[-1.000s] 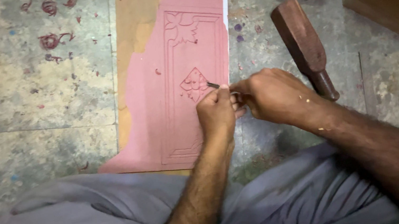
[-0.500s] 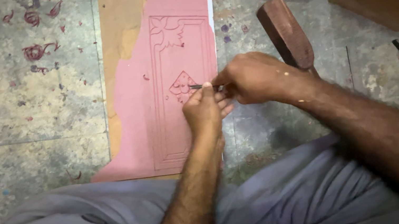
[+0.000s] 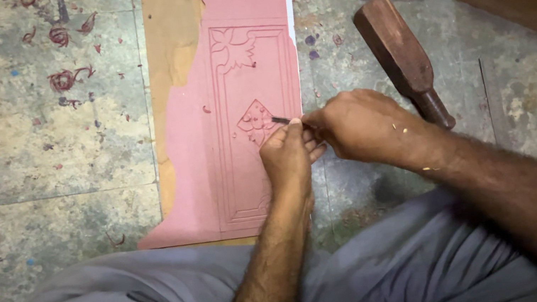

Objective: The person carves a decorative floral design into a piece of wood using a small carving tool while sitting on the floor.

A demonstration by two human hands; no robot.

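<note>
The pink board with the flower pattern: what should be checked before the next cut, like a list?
1. Both hands on the tool: ok, left hand and right hand grip the thin carving tool together.
2. Tip on the pattern: ok, it meets the diamond carving.
3. Pink board flat on the floor: ok.
4. Fingers clear of the tip: ok, they sit behind it.
5. Tip sharpness: cannot tell.
6. Wooden mallet in reach: ok, beside the right hand.
</note>
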